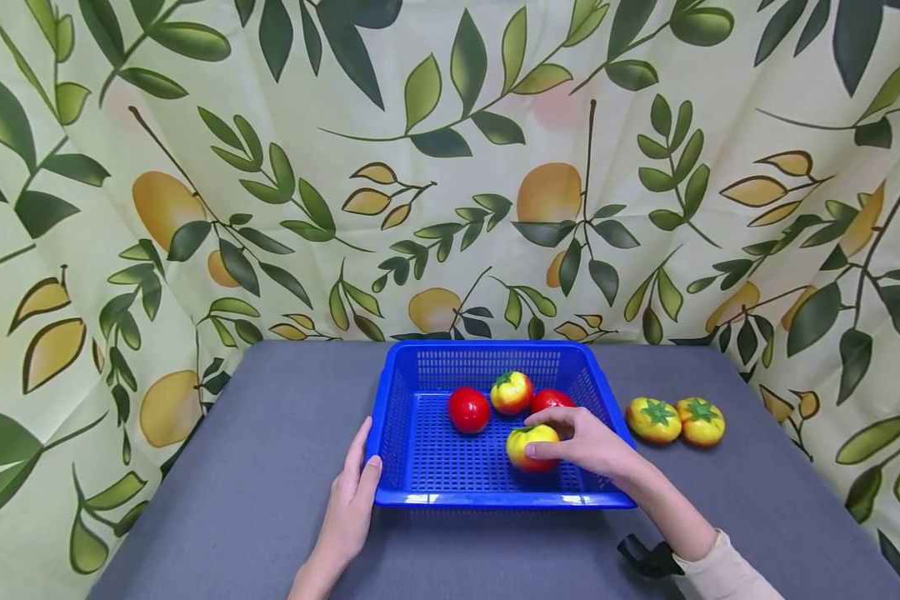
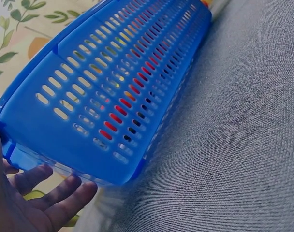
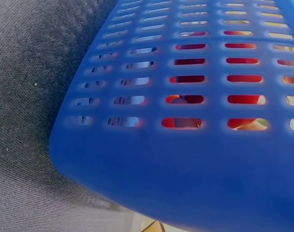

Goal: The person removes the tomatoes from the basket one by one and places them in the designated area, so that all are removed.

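Note:
A blue plastic basket (image 1: 506, 499) with slotted walls stands on the grey table. My right hand (image 1: 581, 443) reaches over its right side and pinches a yellow-red tomato (image 1: 528, 447) between thumb and fingers, inside the basket. Behind it lie another yellow-red tomato (image 1: 512, 392) and two glossy red fruits, one plain in view (image 1: 468, 410) and one partly covered (image 1: 551, 401). My left hand (image 1: 347, 500) rests against the basket's left end, fingers nearly straight. In the left wrist view its fingers (image 2: 65, 193) lie along the blue wall (image 2: 89, 145). The right wrist view shows only basket wall (image 3: 185, 164) and cloth, not the hand.
Two yellow-red tomatoes with green leafy tops, a nearer one (image 1: 654, 419) and another (image 1: 701, 422), sit side by side on the table right of the basket. A leaf-and-fruit patterned curtain (image 1: 450, 192) hangs behind the grey tabletop (image 1: 292, 400). A black strap (image 1: 648, 558) lies by the right sleeve.

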The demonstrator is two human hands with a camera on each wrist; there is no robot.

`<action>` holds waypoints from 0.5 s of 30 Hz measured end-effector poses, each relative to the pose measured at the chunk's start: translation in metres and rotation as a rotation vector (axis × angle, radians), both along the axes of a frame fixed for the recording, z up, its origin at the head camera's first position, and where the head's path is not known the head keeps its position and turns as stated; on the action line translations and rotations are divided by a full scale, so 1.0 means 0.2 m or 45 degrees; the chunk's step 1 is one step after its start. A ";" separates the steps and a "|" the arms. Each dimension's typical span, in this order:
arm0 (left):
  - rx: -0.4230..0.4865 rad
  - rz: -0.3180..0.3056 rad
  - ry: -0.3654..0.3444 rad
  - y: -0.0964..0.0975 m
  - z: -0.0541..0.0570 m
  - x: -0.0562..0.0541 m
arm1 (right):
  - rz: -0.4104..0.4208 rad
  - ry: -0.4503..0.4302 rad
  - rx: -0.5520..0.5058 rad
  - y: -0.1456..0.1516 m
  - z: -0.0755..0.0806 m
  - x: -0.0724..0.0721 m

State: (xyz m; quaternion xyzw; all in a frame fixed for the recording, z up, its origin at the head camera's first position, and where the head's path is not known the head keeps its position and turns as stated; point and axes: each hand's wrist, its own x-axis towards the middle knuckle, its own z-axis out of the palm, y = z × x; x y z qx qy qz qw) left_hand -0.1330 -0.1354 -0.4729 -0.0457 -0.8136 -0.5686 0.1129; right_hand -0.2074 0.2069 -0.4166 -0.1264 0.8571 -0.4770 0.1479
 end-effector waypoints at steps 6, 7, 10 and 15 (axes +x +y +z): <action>0.003 -0.010 -0.018 0.01 -0.01 0.00 | -0.014 0.008 -0.002 0.01 0.00 0.00; 0.003 -0.006 -0.019 0.01 -0.01 0.00 | -0.012 0.009 -0.008 0.01 0.00 0.00; 0.002 0.000 -0.020 0.00 -0.02 0.00 | 0.007 0.008 -0.058 0.01 0.00 0.01; 0.003 -0.001 -0.012 0.00 -0.02 -0.01 | 0.026 0.048 -0.109 0.02 0.02 0.03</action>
